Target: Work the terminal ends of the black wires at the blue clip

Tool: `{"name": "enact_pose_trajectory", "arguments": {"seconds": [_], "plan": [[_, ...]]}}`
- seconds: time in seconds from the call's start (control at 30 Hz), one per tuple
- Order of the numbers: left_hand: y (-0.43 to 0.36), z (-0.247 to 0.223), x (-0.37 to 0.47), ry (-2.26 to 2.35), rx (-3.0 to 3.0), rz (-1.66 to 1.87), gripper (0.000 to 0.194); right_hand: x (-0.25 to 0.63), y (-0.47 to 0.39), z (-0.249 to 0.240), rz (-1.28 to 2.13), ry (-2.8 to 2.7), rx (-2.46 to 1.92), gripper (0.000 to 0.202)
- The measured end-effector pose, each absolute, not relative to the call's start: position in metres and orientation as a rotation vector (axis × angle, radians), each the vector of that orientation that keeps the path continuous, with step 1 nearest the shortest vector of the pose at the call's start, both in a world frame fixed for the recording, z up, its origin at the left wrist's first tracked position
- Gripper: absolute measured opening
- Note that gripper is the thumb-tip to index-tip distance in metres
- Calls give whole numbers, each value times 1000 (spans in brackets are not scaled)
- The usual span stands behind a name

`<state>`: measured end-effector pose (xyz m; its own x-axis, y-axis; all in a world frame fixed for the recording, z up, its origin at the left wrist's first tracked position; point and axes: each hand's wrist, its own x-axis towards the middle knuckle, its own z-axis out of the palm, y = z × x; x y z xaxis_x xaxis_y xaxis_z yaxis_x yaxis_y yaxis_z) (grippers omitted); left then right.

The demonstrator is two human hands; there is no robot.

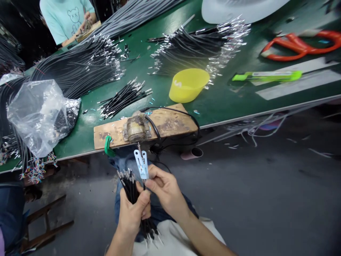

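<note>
My left hand is wrapped round a bundle of short black cables with bare silvery ends sticking out at the top. More of the bundle hangs below the fist. Beside it, the fingers of my right hand are pinched on a single black cable, its end at the lower tip of a light blue plastic clip like a clothes peg. This clip sits on the shaft of a small tape-wrapped motor. Under the motor is a wooden board at the table edge.
A green clamp grips the board's left end. Behind lie a loose cable pile, a yellow cup, a green cutter knife and orange-handled scissors. A plastic bag stands left. Another person sits across the table.
</note>
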<state>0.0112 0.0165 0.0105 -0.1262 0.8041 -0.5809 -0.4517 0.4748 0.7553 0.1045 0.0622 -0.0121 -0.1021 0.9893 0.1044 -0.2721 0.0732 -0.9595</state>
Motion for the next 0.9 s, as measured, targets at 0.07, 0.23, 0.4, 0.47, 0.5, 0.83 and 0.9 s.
{"name": "enact_pose_trajectory", "arguments": {"seconds": [0.07, 0.23, 0.4, 0.47, 0.5, 0.83, 0.9], "plan": [[16, 8, 11, 1301, 356, 1122, 43, 103, 59, -12, 1027, -1234, -929, 19], [19, 1, -2, 1300, 467, 1126, 38, 114, 67, -9, 1246, -1324, -752, 23], [25, 9, -15, 1357, 889, 1169, 17, 126, 87, -7, 2146, -1077, -478, 42], [25, 13, -15, 1404, 987, 1180, 10, 129, 96, -2, 2158, -1130, -610, 42], [24, 14, -15, 1428, 996, 1195, 9, 130, 101, 1, 2088, -1151, -719, 41], [32, 25, -7, 1506, 912, 1420, 18, 102, 118, 31, 1785, -951, -901, 52], [35, 25, -4, 1518, 888, 1414, 22, 98, 115, 29, 1895, -751, -772, 50]]}}
